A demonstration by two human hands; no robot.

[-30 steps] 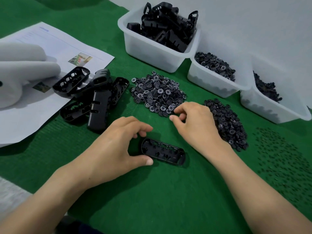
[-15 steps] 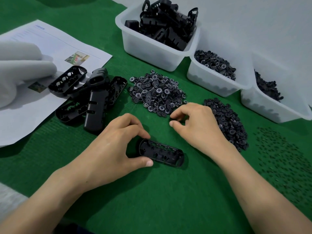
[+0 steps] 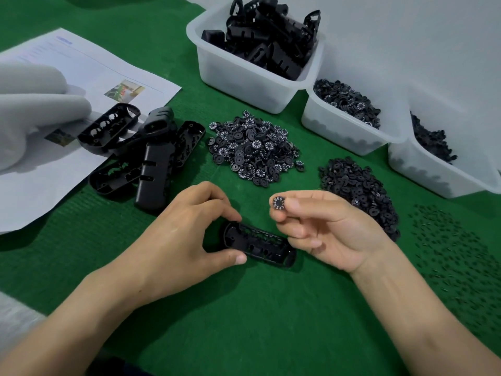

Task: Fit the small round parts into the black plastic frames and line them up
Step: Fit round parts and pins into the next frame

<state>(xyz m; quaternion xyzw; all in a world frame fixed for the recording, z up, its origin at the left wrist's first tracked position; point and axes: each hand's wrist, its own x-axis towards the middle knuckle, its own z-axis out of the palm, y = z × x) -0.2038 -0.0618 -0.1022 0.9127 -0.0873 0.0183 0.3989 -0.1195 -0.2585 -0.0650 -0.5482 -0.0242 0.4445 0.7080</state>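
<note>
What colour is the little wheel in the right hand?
Black, with white numbers around its rim. The wheel shows best in the head view.

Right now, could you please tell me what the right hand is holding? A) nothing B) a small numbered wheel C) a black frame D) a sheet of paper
B: the right hand pinches a small numbered wheel between thumb and fingertips, above the black frame that the left hand grips on the green mat.
</note>
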